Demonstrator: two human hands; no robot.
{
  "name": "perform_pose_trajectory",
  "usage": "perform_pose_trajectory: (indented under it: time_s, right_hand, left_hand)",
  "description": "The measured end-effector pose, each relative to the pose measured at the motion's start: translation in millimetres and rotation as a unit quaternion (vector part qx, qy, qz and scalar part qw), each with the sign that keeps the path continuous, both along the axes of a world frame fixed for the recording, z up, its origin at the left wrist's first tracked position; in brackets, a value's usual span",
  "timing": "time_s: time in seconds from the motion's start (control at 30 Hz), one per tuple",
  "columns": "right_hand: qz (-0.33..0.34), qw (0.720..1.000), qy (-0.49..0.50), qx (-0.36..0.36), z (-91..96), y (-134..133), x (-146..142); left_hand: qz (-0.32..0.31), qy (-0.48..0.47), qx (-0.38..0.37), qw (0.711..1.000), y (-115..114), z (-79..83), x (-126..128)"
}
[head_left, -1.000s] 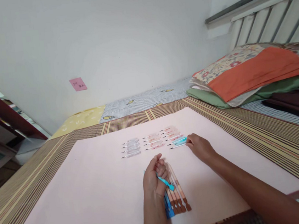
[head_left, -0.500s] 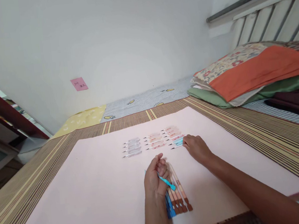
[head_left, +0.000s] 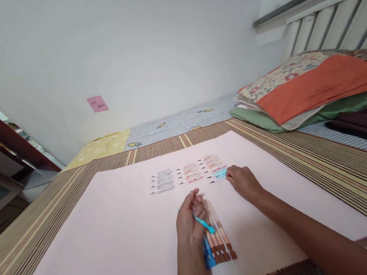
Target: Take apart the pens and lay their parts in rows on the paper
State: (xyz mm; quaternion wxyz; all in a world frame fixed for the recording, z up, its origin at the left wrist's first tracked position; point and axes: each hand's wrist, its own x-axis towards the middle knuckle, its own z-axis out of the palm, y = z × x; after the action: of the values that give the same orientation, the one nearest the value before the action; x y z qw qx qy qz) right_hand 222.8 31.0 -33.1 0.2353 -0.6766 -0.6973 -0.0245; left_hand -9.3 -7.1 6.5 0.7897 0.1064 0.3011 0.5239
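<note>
My left hand (head_left: 193, 217) is curled closed around a turquoise pen barrel (head_left: 206, 225), whose blunt end sticks out past the palm. Under and beside that hand lies a row of pen barrels (head_left: 222, 234), pale with brown ends, and blue ones (head_left: 208, 253) partly covered by the wrist. My right hand (head_left: 243, 181) is pinched at the right end of a thin dark-tipped pen refill (head_left: 219, 179), low over the paper. Just above it is a light blue piece (head_left: 220, 173). Further refills lie in a grey group (head_left: 162, 181), an orange-pink group (head_left: 189, 174) and a pink group (head_left: 210, 163).
A large pale pink sheet (head_left: 115, 241) covers the striped mat (head_left: 304, 160). Folded cushions (head_left: 316, 88) and dark cloth (head_left: 362, 127) lie at the right, near a radiator (head_left: 329, 30). A pink note (head_left: 97, 103) is stuck to the wall.
My right hand has shifted very slightly to the right, still pinching at the refill's end. My left hand stays nearly where it was, with the turquoise barrel in it.
</note>
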Motion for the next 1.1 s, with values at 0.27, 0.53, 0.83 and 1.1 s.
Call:
perform_pose_trajectory:
  time_s: [0.27,0.53,0.83,1.1]
  right_hand:
    - [0.046,0.934,0.352,-0.040,32.7,-45,-32]
    - [0.169,0.873,0.439,-0.130,29.2,-90,-114]
    - [0.118,0.960,0.249,-0.049,25.4,-75,-62]
    - [0.037,0.997,0.072,0.001,4.9,-27,14]
  left_hand:
    - [0.070,-0.027,0.007,0.997,1,6.6,1]
    - [0.105,-0.044,0.030,0.993,-2,4.4,4]
    - [0.121,0.008,0.048,0.991,2,6.0,-3]
    - [0.110,-0.003,0.039,0.993,1,6.1,-7]
